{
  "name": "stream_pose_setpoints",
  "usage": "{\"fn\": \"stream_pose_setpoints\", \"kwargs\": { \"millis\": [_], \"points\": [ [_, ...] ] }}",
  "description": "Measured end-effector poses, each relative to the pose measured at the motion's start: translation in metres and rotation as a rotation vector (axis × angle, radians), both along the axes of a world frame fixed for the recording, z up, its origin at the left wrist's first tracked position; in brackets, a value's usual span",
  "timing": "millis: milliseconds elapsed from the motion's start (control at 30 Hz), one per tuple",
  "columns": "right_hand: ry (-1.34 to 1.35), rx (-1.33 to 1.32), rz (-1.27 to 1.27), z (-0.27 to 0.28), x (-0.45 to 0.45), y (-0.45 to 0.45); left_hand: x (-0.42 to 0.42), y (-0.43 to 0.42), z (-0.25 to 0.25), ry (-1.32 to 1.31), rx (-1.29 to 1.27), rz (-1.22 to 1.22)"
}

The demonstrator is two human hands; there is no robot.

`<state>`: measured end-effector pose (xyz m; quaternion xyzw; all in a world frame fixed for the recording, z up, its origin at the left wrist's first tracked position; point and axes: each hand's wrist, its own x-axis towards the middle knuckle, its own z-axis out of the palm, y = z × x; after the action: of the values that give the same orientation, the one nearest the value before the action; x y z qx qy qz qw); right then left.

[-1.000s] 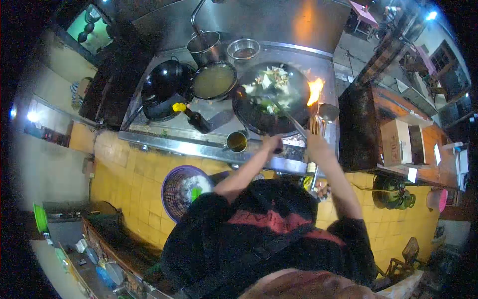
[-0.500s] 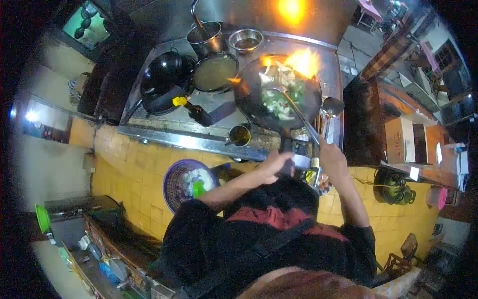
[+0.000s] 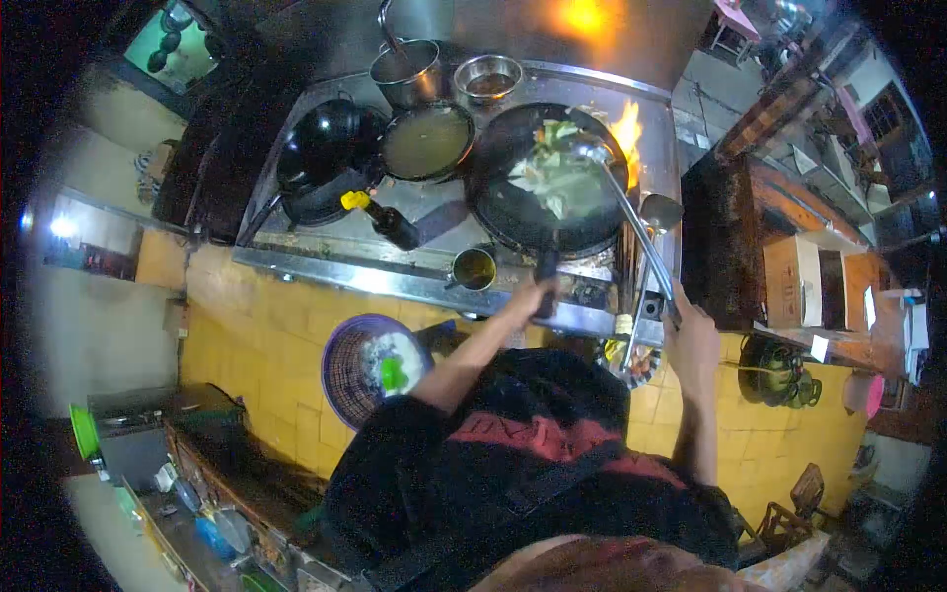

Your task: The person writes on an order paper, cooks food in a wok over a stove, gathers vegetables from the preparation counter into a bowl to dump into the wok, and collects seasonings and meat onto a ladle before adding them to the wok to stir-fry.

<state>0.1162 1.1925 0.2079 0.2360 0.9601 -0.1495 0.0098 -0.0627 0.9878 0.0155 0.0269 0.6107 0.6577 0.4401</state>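
My left hand (image 3: 531, 299) is closed round the dark handle of a black wok (image 3: 501, 209) on the stove. Pale and green chopped food (image 3: 560, 178) lies in the wok, partly blurred. My right hand (image 3: 689, 328) grips the end of a long metal spatula (image 3: 639, 225), whose head is at the food's upper right. Orange flame (image 3: 628, 138) rises beside the wok's right rim.
Left of the wok are a pan of cloudy liquid (image 3: 426, 144), a black wok (image 3: 321, 148), a yellow-capped bottle (image 3: 393, 227) and a metal cup (image 3: 473, 268). A ladle (image 3: 660, 211) lies at the right. A purple basket (image 3: 340, 380) stands below.
The wok has shifted slightly since the last frame, and its food has moved. The flame has shrunk to the right side. My right hand and the spatula have moved right.
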Motion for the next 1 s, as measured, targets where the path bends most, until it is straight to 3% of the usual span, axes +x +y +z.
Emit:
{"fn": "stream_pose_setpoints", "kwargs": {
  "millis": [33,67,167,233,267,300,367,400,433,500,533,600,633,667,733,800,867,900,933,1000],
  "points": [
    [0.078,0.008,-0.049,-0.012,-0.008,-0.004,-0.016,0.006,-0.046,0.139,0.001,-0.003],
    [0.155,0.016,-0.096,-0.025,-0.018,-0.007,-0.018,0.009,-0.012,0.078,0.071,0.099],
    [0.075,0.038,-0.092,-0.072,-0.068,-0.010,-0.033,0.018,-0.035,0.195,0.089,0.095],
    [0.120,0.125,0.009,-0.150,-0.091,0.010,-0.032,0.021,-0.044,0.064,0.102,0.160],
    [0.132,0.165,0.042,-0.154,-0.095,0.016,-0.034,0.023,-0.067,0.064,0.109,0.180],
    [0.145,0.205,0.073,-0.157,-0.098,0.022,-0.035,0.020,-0.099,0.305,-0.120,0.151],
    [-0.046,-0.057,0.143,-0.101,-0.097,0.024,-0.002,0.005,-0.028,0.424,-0.243,0.127],
    [-0.051,-0.052,0.169,-0.095,-0.094,0.026,0.015,-0.003,0.014,0.481,-0.307,0.115],
    [0.021,-0.113,0.118,-0.093,-0.086,0.024,0.027,-0.018,0.013,0.372,-0.165,0.104],
    [0.100,-0.201,-0.036,-0.103,-0.078,0.010,0.065,-0.051,-0.046,0.119,-0.264,0.178],
    [0.095,-0.202,-0.019,-0.116,-0.079,0.005,0.092,-0.069,-0.060,0.415,-0.334,0.192],
    [0.361,-0.364,-0.074,-0.158,-0.082,-0.007,0.146,-0.114,-0.086,0.460,-0.319,0.096],
    [0.348,-0.362,-0.072,-0.192,-0.087,-0.004,0.174,-0.136,-0.100,0.417,-0.365,0.060],
    [0.349,-0.365,-0.045,-0.188,-0.091,-0.008,0.202,-0.160,-0.113,0.330,-0.449,0.042],
    [0.186,-1.223,-0.144,-0.177,-0.097,-0.021,0.260,-0.206,-0.136,0.202,-0.586,0.033],
    [0.130,-1.412,-0.158,-0.166,-0.099,-0.030,0.315,-0.246,-0.159,0.155,-0.695,0.073],
    [0.474,-0.085,0.576,-0.238,-0.108,0.008,0.366,-0.279,-0.182,0.194,-0.755,0.207],
    [0.136,-0.028,0.268,-0.230,-0.118,-0.005,0.392,-0.291,-0.191,0.198,-0.755,0.317],
    [0.052,0.155,0.237,-0.217,-0.121,-0.025,0.414,-0.304,-0.174,0.102,-0.699,0.454],
    [0.270,0.588,0.402,-0.188,-0.102,-0.088,0.455,-0.324,-0.127,-0.065,-0.573,0.757]
  ]
}}
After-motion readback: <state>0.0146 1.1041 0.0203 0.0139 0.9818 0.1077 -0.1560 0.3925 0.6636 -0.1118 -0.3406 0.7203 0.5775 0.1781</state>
